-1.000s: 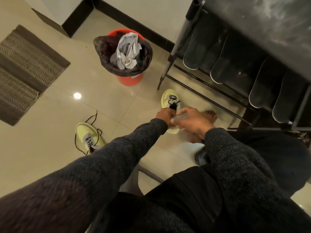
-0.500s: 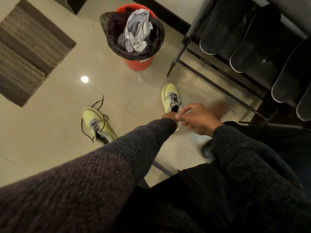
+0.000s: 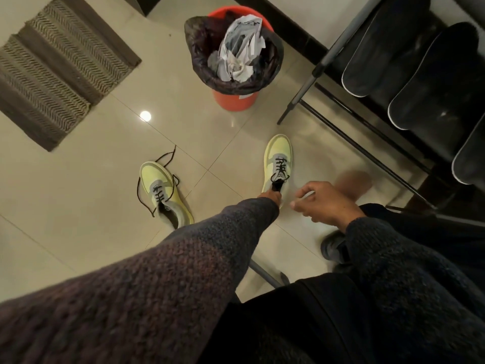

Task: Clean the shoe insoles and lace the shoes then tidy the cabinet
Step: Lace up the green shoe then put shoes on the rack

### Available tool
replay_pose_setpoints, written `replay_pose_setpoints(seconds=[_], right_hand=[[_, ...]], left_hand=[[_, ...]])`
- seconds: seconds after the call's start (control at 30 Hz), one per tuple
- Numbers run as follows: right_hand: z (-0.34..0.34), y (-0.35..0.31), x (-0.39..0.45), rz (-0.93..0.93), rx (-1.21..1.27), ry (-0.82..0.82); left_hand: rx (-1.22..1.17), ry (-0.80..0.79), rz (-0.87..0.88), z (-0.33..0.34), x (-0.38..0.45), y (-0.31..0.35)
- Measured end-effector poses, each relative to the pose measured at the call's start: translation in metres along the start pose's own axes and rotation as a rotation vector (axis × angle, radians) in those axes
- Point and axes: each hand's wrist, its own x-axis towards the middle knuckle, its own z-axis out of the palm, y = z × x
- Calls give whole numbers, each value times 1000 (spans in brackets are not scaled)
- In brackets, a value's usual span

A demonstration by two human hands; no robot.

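Note:
A yellow-green shoe (image 3: 278, 158) with its black lace threaded stands on the tiled floor. My left hand (image 3: 271, 197) holds it at the heel opening; the sleeve hides most of the hand. My right hand (image 3: 322, 203) hovers just right of that shoe, fingers loosely curled and holding nothing. The second yellow-green shoe (image 3: 164, 190) lies to the left, its black lace (image 3: 139, 190) trailing loose over the floor. Several dark insoles (image 3: 430, 82) with pale edges lean in a row on the black shoe rack (image 3: 367, 137) at the right.
A red bin (image 3: 236, 101) with a black liner and crumpled paper stands beyond the shoes. A striped mat (image 3: 52, 67) lies at the upper left. A grey shoe (image 3: 332, 246) sits by my right arm, with a blurred bare foot (image 3: 354, 182) near the rack.
My right hand has come off the laced shoe and moved to the right. My left hand stays at the shoe's heel. The view has tilted down and nearer.

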Motion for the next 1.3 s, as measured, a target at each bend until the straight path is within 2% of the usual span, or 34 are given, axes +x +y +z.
replay_pose_setpoints(seconds=[0.1, 0.2, 0.37, 0.5, 0.63, 0.77, 0.87, 0.93, 1.03, 1.2, 1.3], right_hand=[[2, -5, 3, 4, -29, -15], [7, -20, 3, -37, -121, -42], [32, -67, -2, -250, -593, -248], [67, -110, -14, -364, -614, -396], [96, -136, -15, -404, -550, -432], [103, -142, -13, -383, -485, -390], [102, -139, -14, -363, -444, -316], [100, -136, -15, -344, -482, -244], [90, -135, -15, -312, -541, -160], [50, -142, -33, -307, -305, 87], [15, -136, -50, -215, -273, 247]], left_hand=[[-48, -1, -34, 5, -7, -8], [-170, 120, -136, -4, -20, -30], [-235, 245, -458, -29, -46, -126], [-252, 138, -536, -42, -65, -183], [-291, 3, -532, -52, -69, -212], [-431, -43, -527, -61, -67, -224], [-401, 116, -509, -77, -77, -207], [-257, 214, -425, -91, -83, -187], [25, 214, -312, -120, -100, -157], [262, 294, -201, -165, -155, -92], [404, 306, 3, -169, -206, -42]])
